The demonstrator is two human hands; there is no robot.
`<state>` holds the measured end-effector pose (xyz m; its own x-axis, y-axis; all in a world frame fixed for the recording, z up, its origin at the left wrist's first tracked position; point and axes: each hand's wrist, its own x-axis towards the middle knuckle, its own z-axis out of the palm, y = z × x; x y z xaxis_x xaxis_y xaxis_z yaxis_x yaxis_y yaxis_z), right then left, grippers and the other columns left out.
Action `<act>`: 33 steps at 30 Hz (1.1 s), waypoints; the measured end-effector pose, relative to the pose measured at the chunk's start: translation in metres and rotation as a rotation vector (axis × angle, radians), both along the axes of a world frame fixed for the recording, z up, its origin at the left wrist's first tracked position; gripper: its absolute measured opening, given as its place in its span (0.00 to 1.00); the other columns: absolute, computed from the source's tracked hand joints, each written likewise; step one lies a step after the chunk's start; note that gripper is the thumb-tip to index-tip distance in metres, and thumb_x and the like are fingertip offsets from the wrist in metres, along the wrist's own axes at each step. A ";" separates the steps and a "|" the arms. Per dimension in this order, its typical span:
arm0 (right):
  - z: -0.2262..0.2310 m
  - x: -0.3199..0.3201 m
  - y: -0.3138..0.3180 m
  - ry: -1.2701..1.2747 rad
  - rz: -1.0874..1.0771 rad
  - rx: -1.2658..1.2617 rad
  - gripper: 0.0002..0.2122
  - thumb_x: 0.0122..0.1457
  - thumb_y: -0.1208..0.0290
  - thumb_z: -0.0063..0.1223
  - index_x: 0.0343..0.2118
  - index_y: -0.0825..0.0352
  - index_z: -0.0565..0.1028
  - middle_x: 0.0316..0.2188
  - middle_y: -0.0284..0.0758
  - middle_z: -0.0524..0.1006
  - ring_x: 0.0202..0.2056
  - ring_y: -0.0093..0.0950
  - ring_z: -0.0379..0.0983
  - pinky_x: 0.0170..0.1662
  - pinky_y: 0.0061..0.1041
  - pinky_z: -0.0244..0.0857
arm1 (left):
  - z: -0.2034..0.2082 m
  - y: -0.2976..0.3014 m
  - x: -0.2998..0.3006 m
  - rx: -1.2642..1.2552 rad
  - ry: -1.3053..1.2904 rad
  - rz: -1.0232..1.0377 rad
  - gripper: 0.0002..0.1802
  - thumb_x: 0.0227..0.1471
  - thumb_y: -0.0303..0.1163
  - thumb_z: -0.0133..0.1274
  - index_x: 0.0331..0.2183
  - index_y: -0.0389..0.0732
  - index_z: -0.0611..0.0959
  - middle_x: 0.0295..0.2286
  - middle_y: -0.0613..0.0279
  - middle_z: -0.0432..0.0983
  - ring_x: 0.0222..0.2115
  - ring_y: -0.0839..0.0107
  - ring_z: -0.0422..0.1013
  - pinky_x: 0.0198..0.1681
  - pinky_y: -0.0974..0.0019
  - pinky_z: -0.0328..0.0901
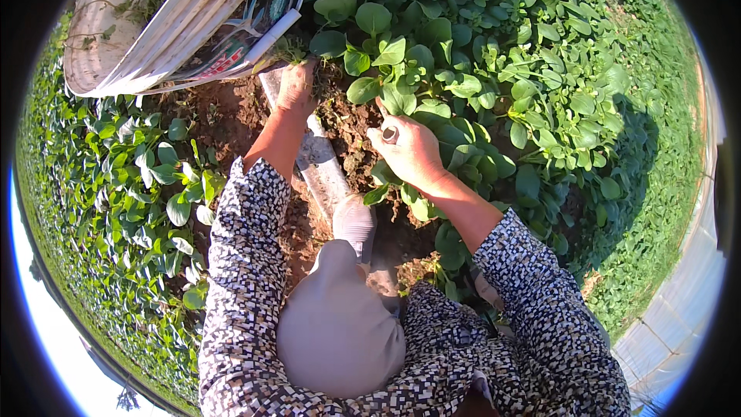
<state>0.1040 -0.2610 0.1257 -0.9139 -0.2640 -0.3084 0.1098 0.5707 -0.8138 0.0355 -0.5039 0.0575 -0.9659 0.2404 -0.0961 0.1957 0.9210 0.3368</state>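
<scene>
My right hand [413,150] is closed round a short tool's handle [390,135]; its round, hollow-looking butt end faces up. The tool's other end is hidden beneath the hand and the leaves. Just beyond that hand stand broad-leaved green vegetable plants [397,96]. My left hand [296,91] reaches down beside the white bucket [181,27], next to its carrying handle [274,35]. A small tuft of weeds [291,51] shows at its fingertips, which are partly hidden. Loose brown soil [347,135] lies between the two hands.
Weed stems [116,8] lie inside the bucket. Leafy rows grow on the left [166,177] and the right [559,100]. My knee [340,324] and muddy boot [320,166] are between my arms. Pale sheeting [664,340] borders the far right.
</scene>
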 end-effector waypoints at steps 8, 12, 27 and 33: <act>0.032 0.068 0.036 -0.185 -0.049 -0.176 0.14 0.52 0.69 0.59 0.19 0.70 0.67 0.12 0.34 0.64 0.15 0.24 0.56 0.22 0.26 0.57 | 0.079 0.026 0.062 0.952 -0.414 0.482 0.18 0.51 0.21 0.45 0.45 0.40 0.76 0.39 0.62 0.74 0.38 0.71 0.68 0.44 0.69 0.63; 0.043 0.083 0.060 -0.406 -0.025 -0.031 0.16 0.51 0.55 0.58 0.24 0.65 0.73 0.18 0.36 0.73 0.22 0.31 0.70 0.28 0.31 0.63 | 0.209 0.037 0.016 0.045 0.590 0.105 0.18 0.49 0.24 0.48 0.45 0.41 0.76 0.41 0.56 0.73 0.42 0.57 0.68 0.46 0.56 0.63; 0.038 0.073 0.053 -0.244 0.114 -0.042 0.16 0.52 0.56 0.55 0.22 0.66 0.72 0.18 0.39 0.71 0.21 0.37 0.69 0.27 0.33 0.62 | 0.216 0.049 0.012 0.370 0.368 0.055 0.17 0.50 0.27 0.57 0.43 0.46 0.76 0.32 0.62 0.75 0.31 0.74 0.71 0.35 0.71 0.68; 0.025 0.049 0.020 -0.160 0.219 0.048 0.15 0.51 0.55 0.49 0.22 0.63 0.74 0.21 0.38 0.76 0.27 0.41 0.73 0.32 0.36 0.67 | 0.031 0.026 0.065 -0.114 -0.290 0.079 0.32 0.46 0.30 0.54 0.55 0.50 0.68 0.52 0.53 0.62 0.47 0.53 0.67 0.48 0.56 0.66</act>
<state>0.1531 -0.2407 0.1507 -0.7752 -0.4317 -0.4613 0.1041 0.6329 -0.7672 0.1005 -0.4778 0.0884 -0.9097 0.1372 -0.3919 0.0326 0.9645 0.2620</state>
